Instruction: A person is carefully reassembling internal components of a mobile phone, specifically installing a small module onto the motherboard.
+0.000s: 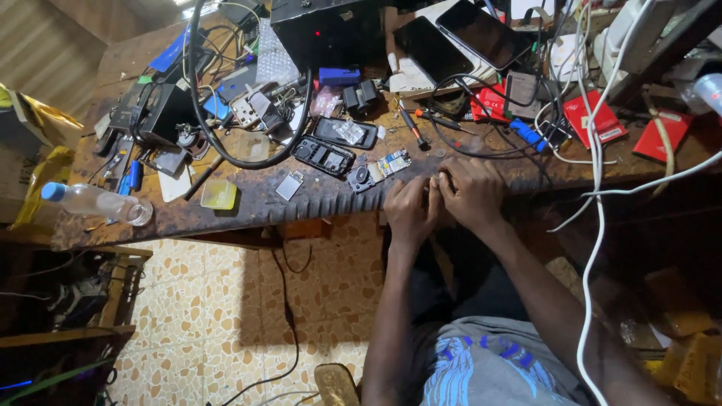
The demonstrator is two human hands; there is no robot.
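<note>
Worn wooden workbench spans the view, front edge rusty brown and stained; patterned tile floor below it; black box-shaped unit at the back centre; two dark-screened smartphones lie side by side just right of it, tilted; clear plastic bottle with blue cap lies on its side at the bench's left end; thick black cable loops across the left half; white cables hang down over the right edge; red flat boxes sit right of centre, well apart from the hands.

Both hands at the front edge, right of centre, pressed together knuckle to knuckle; left hand and right hand both curled with fingertips meeting; something small pinched between them, too hidden to identify; cannot tell which hand carries the hold.

Near the hands, on the bench: opened black phone body with its internals exposed, up-left of the left hand; second black phone shell just behind it; small circuit board with a round black part touching its left end, just beside the left hand; screwdriver with dark handle behind the hands, angled; small yellow plastic tray and a small silver metal shield further left along the front edge, apart from each other.
</note>
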